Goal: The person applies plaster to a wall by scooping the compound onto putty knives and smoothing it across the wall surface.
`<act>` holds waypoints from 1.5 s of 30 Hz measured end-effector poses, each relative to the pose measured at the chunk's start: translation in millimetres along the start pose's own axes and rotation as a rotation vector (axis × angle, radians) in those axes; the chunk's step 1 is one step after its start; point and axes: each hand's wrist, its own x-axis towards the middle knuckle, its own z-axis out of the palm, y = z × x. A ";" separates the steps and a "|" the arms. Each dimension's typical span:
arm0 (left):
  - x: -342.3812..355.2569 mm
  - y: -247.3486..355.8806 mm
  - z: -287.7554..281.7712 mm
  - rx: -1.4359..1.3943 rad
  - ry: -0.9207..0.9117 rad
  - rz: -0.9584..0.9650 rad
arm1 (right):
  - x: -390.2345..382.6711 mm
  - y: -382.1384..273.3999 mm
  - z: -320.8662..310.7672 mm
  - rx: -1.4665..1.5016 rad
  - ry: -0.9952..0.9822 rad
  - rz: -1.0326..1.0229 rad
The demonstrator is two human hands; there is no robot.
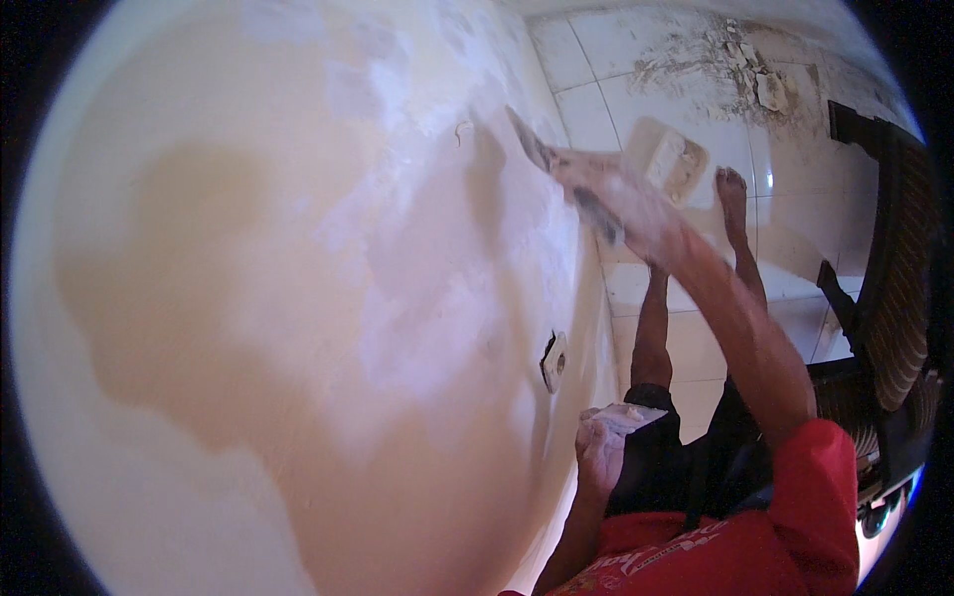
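My right hand (pixel 621 199) reaches up and across to the wall, blurred by motion, its fingers wrapped round a putty knife. The wide dark blade of the putty knife (pixel 530 139) is at the wall surface, or very close to it. Pale, whitish patches of filler spread over the cream wall (pixel 397 328). Low in front of my body, my left hand (pixel 598 452) grips a flat plate (pixel 644 413) smeared with whitish paste. A small lump of paste sits on the plate.
On the tiled floor (pixel 586 114) stands a pale rectangular tub (pixel 651 149) with paste inside, near my bare foot (pixel 731 181). Broken debris (pixel 770 91) lies farther off. A wall fitting (pixel 555 362) juts from the wall. Dark ribbed furniture (pixel 899 268) stands at right.
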 end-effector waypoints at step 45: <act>7.6 9.4 18.7 -0.012 -0.023 0.030 | 84.2 0.8 -18.0 0.049 -0.101 0.004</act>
